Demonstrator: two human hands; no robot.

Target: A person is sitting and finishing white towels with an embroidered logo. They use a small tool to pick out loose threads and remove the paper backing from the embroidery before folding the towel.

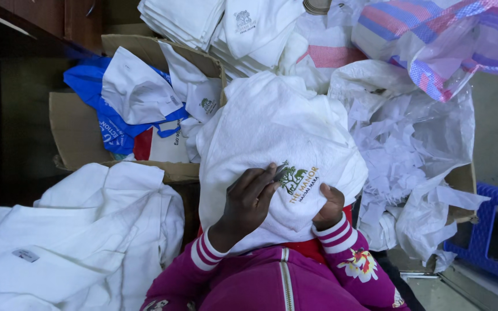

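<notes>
Sleeves [272,276] of a magenta zip jacket with white-striped cuffs are showing nearest, below the white towel [278,144], which serves as landmark. Left hand [249,204] is lying on the towel's lower front, fingers spread and pressing flat, fingertips touching the green-and-gold embroidered emblem [300,181]; grip released, not clenched. Right hand [329,207] is sitting just right of the emblem, thumb over a fold of the towel's lower edge, grip pinching the cloth. Towel itself is bunching up in the lap, against a red garment [312,247].

Left of the towel, a heap of white cloth [87,242] is spreading low. Upper left of the towel, a cardboard box [76,132] is holding a blue plastic bag [96,98] and more folded white pieces [139,86]. Right of the towel, clear plastic sheeting with torn white paper scraps [410,150] is filling another carton, and a blue crate [491,230] is standing beyond that. Above the towel, stacked folded towels [226,29] are lying farthest, with a striped woven sack [439,34] to their right.
</notes>
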